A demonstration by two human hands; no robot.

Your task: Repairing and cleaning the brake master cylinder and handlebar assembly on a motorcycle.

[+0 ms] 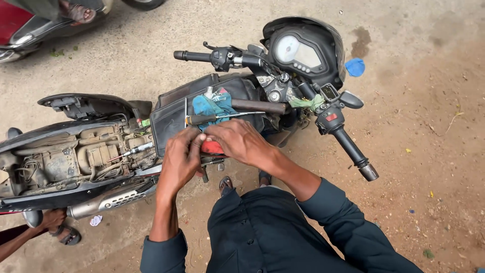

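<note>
Head view: the left hand (180, 159) and right hand (237, 141) close together on a small red part (212, 147) at the near edge of the motorcycle's fuel tank (174, 114). A screwdriver (214, 118) lies on a blue rag (214, 104) just beyond. Judged best practice: steady the part with one hand, work it with the other.

A small red part (212, 147) shows between the two hands, mostly covered: only a strip of its glossy red face is seen under the right hand (237, 141) and just beside the fingers of the left hand (181, 159). Both hands press on it. Just above the hands a screwdriver (222, 117) with a dark handle lies flat, its thin shaft pointing away to the right, resting on a blue cloth (212, 106).
</note>
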